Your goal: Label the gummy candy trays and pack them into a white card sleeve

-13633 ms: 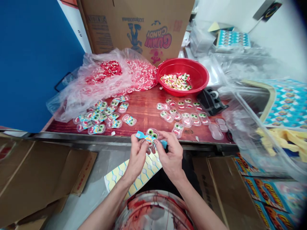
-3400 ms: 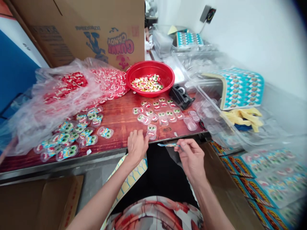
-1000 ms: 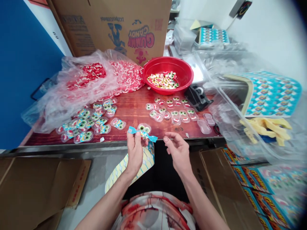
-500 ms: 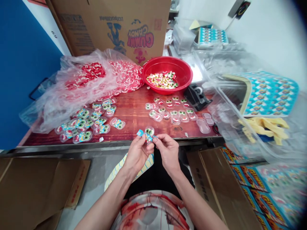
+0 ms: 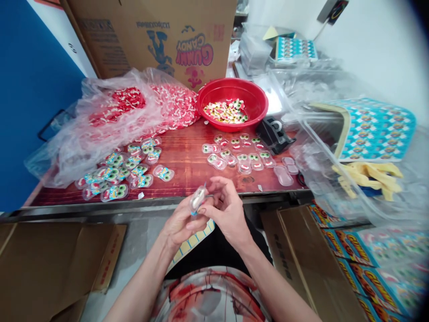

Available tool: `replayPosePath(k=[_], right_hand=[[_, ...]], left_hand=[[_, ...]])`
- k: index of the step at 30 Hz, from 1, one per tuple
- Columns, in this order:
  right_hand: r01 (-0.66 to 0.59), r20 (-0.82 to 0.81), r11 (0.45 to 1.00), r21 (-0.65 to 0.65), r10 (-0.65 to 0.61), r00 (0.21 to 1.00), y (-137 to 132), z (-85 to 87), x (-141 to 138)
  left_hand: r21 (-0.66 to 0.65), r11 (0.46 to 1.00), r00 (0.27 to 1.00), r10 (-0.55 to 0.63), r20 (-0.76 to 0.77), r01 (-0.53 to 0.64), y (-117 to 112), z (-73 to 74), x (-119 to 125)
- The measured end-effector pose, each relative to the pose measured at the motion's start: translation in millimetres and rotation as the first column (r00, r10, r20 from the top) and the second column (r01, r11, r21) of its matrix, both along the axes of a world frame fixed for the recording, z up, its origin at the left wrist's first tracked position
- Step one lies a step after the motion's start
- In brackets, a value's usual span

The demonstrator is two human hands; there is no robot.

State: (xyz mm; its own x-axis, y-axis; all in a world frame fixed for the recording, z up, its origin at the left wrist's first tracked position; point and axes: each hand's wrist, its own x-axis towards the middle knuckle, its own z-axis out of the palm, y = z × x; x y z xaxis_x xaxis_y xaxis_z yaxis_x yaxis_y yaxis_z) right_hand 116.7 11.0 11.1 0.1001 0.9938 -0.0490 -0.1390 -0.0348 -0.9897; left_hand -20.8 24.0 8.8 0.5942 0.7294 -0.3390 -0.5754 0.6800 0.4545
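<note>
L hand (image 5: pixel 182 220) & R hand (image 5: pixel 229 210), each grip closed on same sm. clear candy pack (image 5: pixel 198 199), nr worktop's (image 5: pixel 182 150) front edge; red bowl (image 5: pixel 256 112) w/ candies (image 5: pixel 228 112) farther back.

On the dark red wooden table (image 5: pixel 187 154), a crumpled clear plastic bag (image 5: pixel 159 107) lies back left, before an upright brown cardboard box (image 5: pixel 130 49). Just right of the bag stands a round red plastic bowl (image 5: pixel 231 126). Clear plastic packs with blue labels (image 5: pixel 115 172) lie heaped front left; clear unlabelled plastic packs (image 5: pixel 244 164) lie before the bowl, left of a black tape dispenser (image 5: pixel 275 137). Before the table's front edge, a small clear plastic pack (image 5: pixel 198 200) sits in the left hand (image 5: pixel 181 220), the right hand (image 5: pixel 229 210) against its right side.
</note>
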Motion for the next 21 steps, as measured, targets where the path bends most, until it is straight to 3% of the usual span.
replayPosePath(k=[5, 8, 12, 18, 21], right_hand=[[-0.204, 0.109, 0.977, 0.062, 0.197, 0.974, 12.8, -1.2, 7.0], [-0.191, 0.067, 0.981, -0.029, 0.192, 0.979, 18.7, -4.1, 5.1], [-0.146, 0.064, 0.984, -0.098, 0.153, 0.986, 20.2, -5.6, -2.5], [-0.124, 0.209, 0.991, -0.059, 0.134, 0.969, 18.8, -5.9, -6.2], [-0.115, 0.088, 0.989, -0.090, 0.123, 0.988, 18.1, -8.5, -4.9]], left_hand=[[0.062, 0.991, 0.966, 0.127, -0.224, -0.116, -3.1, -6.0, -2.8], [0.175, 0.950, 0.894, 0.306, -0.328, -0.260, -9.8, -9.7, 3.0], [0.293, 0.848, 0.749, 0.528, -0.401, -0.441, -19.0, -20.1, 9.3], [0.326, 0.880, 0.751, 0.468, -0.465, -0.346, -18.8, -22.3, 3.0], [0.262, 0.881, 0.756, 0.473, -0.452, -0.394, -13.7, -15.2, 2.8]])
